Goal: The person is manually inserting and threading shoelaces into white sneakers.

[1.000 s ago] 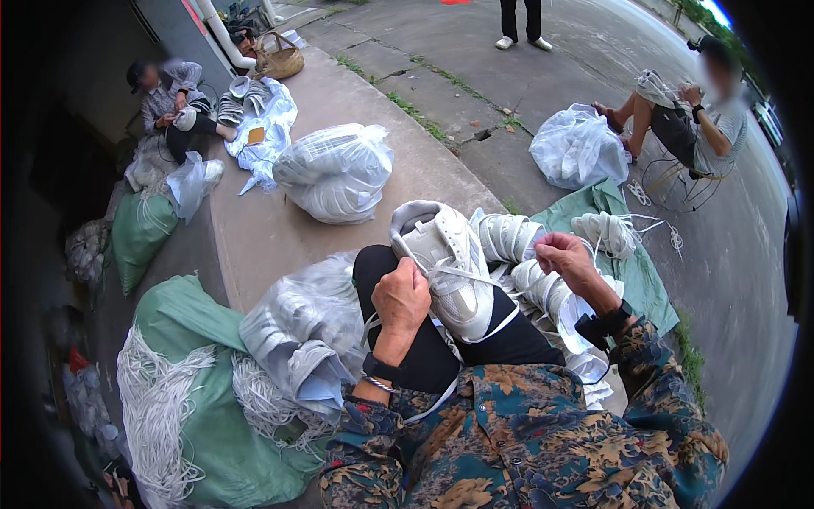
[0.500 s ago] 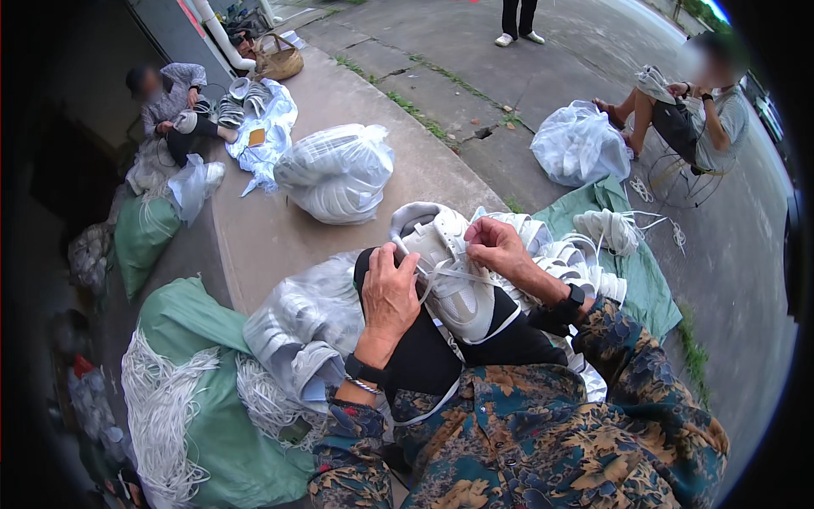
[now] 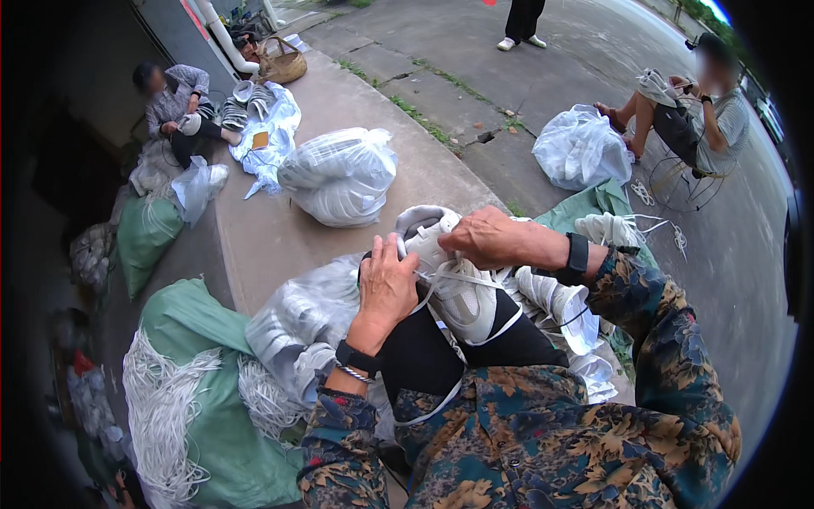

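A white and grey sneaker (image 3: 466, 307) rests on my lap with its toe pointing toward me. A white shoelace (image 3: 455, 276) crosses its front, and one long end runs down over my dark trousers. My left hand (image 3: 388, 290) grips the sneaker's left side near the eyelets, fingers bent against the upper. Over the tongue and upper eyelets, my right hand (image 3: 485, 239) is closed in a pinch, back of the hand up. It appears to hold the shoelace, though the fingertips mostly hide that spot.
Several shoes (image 3: 555, 297) lie to my right on green sheeting. At left, white laces (image 3: 161, 407) drape a green sack (image 3: 191, 318). A plastic bag of shoes (image 3: 339, 178) stands ahead. Two seated people (image 3: 182, 102) (image 3: 721, 119) handle shoes; another person's legs (image 3: 523, 21) show farther off.
My right hand has turned over and moved left across the tongue, its forearm now raised and more level. My left hand stays on the sneaker, nearly unmoved.
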`<state>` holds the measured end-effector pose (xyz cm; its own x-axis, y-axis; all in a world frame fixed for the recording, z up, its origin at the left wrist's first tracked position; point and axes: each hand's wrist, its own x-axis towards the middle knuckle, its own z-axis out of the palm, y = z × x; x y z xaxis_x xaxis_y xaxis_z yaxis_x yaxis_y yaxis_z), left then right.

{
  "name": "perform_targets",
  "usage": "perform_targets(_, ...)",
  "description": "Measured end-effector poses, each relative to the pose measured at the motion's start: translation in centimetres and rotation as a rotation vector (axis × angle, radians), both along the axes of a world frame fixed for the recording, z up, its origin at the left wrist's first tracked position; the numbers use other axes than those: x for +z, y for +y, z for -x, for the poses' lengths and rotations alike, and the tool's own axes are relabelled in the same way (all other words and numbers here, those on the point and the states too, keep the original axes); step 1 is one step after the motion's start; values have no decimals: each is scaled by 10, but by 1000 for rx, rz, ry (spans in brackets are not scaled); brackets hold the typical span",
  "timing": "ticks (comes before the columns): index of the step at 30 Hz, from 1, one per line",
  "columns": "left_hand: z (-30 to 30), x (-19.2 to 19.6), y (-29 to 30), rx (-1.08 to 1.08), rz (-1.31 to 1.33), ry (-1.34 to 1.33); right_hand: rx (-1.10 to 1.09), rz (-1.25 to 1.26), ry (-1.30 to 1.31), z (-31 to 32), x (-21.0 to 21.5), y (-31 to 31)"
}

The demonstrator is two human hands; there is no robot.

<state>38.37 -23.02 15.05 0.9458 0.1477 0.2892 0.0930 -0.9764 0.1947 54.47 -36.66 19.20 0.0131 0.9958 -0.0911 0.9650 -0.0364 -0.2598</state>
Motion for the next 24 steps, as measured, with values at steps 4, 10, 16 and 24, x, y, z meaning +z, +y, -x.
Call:
perform_targets(4, -10, -1, -13, 150, -138, 70, 43, 32, -79, -6, 0, 6)
perform_targets(10, -19, -13, -24, 221, 113, 127, 68, -39, 40, -13, -4, -4)
perform_targets(16, -3, 15, -99, -6, 270, -346, 23, -36, 103, -17, -15, -1)
perform_targets(24, -16, -3, -91, 59, 988, -122, 42, -189, 197, -20, -23, -11)
